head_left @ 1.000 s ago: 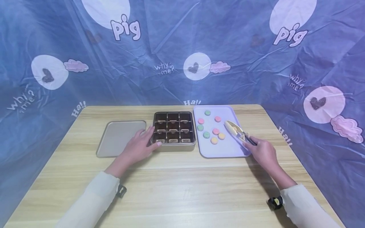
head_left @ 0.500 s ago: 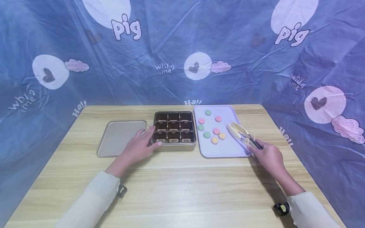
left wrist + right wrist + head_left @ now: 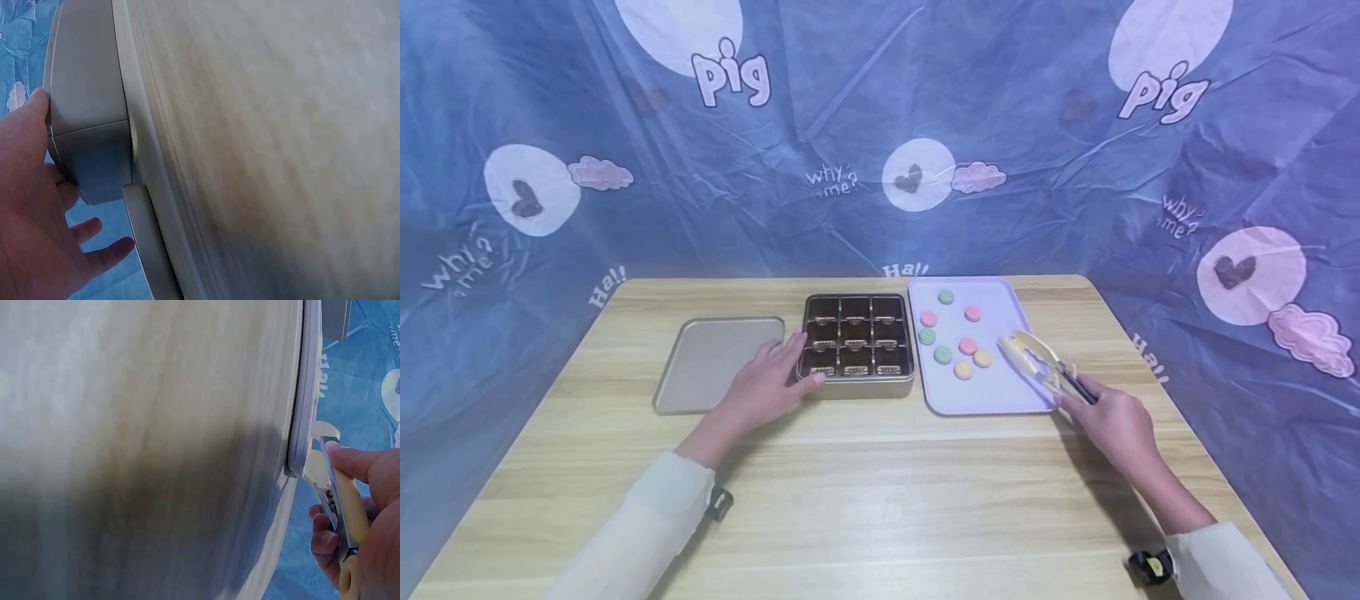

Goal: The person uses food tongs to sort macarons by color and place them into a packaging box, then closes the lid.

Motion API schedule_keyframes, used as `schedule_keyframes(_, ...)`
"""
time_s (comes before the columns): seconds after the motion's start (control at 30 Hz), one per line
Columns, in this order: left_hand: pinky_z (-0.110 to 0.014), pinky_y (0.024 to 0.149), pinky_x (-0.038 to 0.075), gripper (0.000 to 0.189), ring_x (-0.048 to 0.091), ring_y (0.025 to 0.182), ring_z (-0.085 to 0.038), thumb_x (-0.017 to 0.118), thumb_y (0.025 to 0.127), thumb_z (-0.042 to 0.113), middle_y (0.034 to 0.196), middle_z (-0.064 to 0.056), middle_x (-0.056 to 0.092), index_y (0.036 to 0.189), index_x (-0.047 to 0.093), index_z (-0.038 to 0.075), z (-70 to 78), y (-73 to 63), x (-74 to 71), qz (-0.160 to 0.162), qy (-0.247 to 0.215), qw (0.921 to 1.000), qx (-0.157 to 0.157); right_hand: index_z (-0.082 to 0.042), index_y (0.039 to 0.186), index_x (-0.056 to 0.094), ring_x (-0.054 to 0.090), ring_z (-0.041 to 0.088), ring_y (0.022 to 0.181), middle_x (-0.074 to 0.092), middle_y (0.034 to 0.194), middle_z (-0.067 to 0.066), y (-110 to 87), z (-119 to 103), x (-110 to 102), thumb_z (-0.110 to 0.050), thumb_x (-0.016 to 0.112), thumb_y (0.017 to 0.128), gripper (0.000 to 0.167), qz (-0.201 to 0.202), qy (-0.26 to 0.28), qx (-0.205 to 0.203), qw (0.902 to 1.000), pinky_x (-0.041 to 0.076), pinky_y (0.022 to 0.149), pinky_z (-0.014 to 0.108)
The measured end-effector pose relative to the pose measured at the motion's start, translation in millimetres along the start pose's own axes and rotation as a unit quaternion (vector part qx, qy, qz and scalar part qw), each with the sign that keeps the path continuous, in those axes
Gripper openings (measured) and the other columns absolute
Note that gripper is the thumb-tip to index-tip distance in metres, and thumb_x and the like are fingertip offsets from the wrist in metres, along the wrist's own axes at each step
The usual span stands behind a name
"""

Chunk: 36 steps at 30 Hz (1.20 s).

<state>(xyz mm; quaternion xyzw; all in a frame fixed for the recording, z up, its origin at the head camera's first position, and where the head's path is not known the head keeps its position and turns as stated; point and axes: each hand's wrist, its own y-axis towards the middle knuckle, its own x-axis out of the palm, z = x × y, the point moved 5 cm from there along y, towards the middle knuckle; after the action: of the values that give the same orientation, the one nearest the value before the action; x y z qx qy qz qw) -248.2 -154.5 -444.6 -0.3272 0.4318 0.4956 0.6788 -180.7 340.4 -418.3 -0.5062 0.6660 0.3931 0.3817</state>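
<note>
My right hand grips a pair of tongs with cream heads and dark-edged handles. In the right wrist view the thumb lies along one arm of the tongs and the fingers curl beneath. The tongs' heads stand apart with nothing between them, over the right part of a pale lilac tray. Several macarons lie on that tray, among them a yellow macaron and a pink macaron nearest the tongs. My left hand rests at the front left corner of a brown baking pan, fingers spread, thumb on its front rim.
The pan's divider makes several square compartments, with no macarons in them. A flat greyish-brown lid or tray lies left of the pan, partly beneath my left arm. A blue printed cloth hangs behind the wooden table.
My right hand and the tongs have shifted right and toward me, away from the macarons. The tongs' heads have spread apart. My left hand and the pan stay as they were.
</note>
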Motion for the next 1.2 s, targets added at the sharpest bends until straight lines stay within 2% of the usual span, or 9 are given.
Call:
schedule_keyframes(0.37, -0.074, 0.114, 0.024, 0.09, 0.013, 0.155, -0.039, 0.041, 0.096, 0.073, 0.17, 0.002, 0.014, 0.164, 0.011, 0.023, 0.0, 0.4, -0.6, 0.003, 0.0, 1.0, 0.0, 0.005, 0.127, 0.065, 0.064, 0.038, 0.069, 0.062, 0.113, 0.038, -9.6, -5, 1, -0.033, 0.079, 0.087, 0.056, 0.036, 0.003, -0.041, 0.9985, 0.042, 0.048, 0.042)
schedule_keyframes(0.6, -0.073, 0.114, 0.024, 0.089, 0.013, 0.155, -0.04, 0.042, 0.096, 0.073, 0.17, 0.001, 0.014, 0.164, 0.011, 0.024, -0.2, 0.5, 0.3, 0.004, 0.001, 1.0, 0.001, 0.004, 0.126, 0.066, 0.064, 0.039, 0.068, 0.063, 0.111, 0.038, -11.2, -4, 4, -0.031, 0.079, 0.088, 0.054, 0.037, 0.007, -0.047, 0.9982, 0.042, 0.048, 0.044)
schedule_keyframes(0.9, -0.073, 0.115, 0.023, 0.089, 0.014, 0.155, -0.04, 0.042, 0.096, 0.073, 0.17, 0.001, 0.014, 0.164, 0.011, 0.023, -0.1, 0.3, 0.6, 0.006, 0.0, 1.0, 0.003, 0.004, 0.126, 0.067, 0.063, 0.037, 0.069, 0.064, 0.11, 0.037, -9.0, -10, 4, -0.03, 0.078, 0.089, 0.052, 0.035, 0.009, -0.051, 0.998, 0.042, 0.049, 0.043)
schedule_keyframes(1.1, -0.072, 0.115, 0.024, 0.089, 0.014, 0.155, -0.039, 0.043, 0.096, 0.072, 0.17, 0.001, 0.015, 0.164, 0.012, 0.023, -0.9, 1.6, 1.2, 0.007, -0.001, 1.0, 0.004, 0.003, 0.127, 0.066, 0.061, 0.034, 0.066, 0.064, 0.111, 0.037, -5.6, -15, 4, -0.03, 0.078, 0.089, 0.052, 0.033, 0.013, -0.051, 0.9981, 0.038, 0.047, 0.037)
schedule_keyframes(1.2, -0.072, 0.115, 0.025, 0.089, 0.014, 0.155, -0.039, 0.043, 0.096, 0.072, 0.17, 0.001, 0.015, 0.164, 0.012, 0.023, -1.3, 1.7, 1.5, 0.007, -0.002, 1.0, 0.003, 0.003, 0.127, 0.067, 0.062, 0.037, 0.066, 0.064, 0.109, 0.037, -3.4, -19, 3, -0.031, 0.078, 0.088, 0.052, 0.039, 0.016, -0.054, 0.9976, 0.038, 0.047, 0.038)
